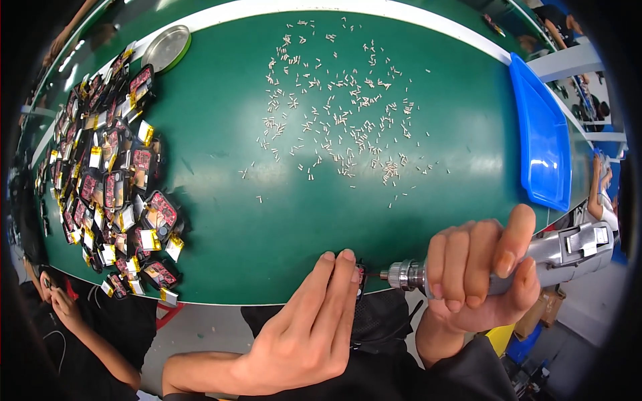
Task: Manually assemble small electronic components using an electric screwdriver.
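Observation:
My right hand (478, 267) is wrapped round a grey electric screwdriver (568, 257), which lies almost level and points left. Its silver chuck (403, 275) and thin bit reach a small black device (362, 281) at the table's near edge. Over that device my left hand (307, 327) is closed, fingers straight and pressed together; most of the device is hidden behind them. Whether the bit sits in a screw is too small to tell. Many tiny silvery screws (361, 144) lie scattered across the green table (221, 200) beyond my hands.
A heap of black devices (114, 180) with red circuit boards and silver-yellow battery pouches covers the table's left side. Behind it stands a round metal dish (166, 48). A blue tray (543, 150) lies at the right edge. Another person's hands (61, 304) show at lower left.

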Tool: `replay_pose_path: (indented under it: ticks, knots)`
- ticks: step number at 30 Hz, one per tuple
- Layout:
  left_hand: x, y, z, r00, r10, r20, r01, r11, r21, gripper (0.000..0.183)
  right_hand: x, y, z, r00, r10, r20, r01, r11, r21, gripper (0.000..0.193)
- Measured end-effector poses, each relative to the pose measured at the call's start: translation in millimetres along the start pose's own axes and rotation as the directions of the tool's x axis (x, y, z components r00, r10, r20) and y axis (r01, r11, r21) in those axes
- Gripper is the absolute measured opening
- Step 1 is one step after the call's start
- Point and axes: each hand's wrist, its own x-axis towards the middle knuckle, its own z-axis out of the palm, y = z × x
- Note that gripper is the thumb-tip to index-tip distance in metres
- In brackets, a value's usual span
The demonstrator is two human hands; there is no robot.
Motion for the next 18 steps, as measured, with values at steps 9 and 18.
replay_pose_path:
  ticks: [9,18]
  knots:
    - [-3.1,-1.1,-4.4,0.999,0.041,0.011,-0.041,0.999,0.005,0.025,5.7,-5.1,19.0,0.994,0.086,0.068,-0.076,0.987,-0.14,0.023]
    - [0.0,-7.8,-15.7,0.989,0.109,0.104,-0.109,0.994,-0.012,0.037,15.3,-8.1,20.0,0.974,0.137,0.179,-0.1,0.974,-0.205,0.02]
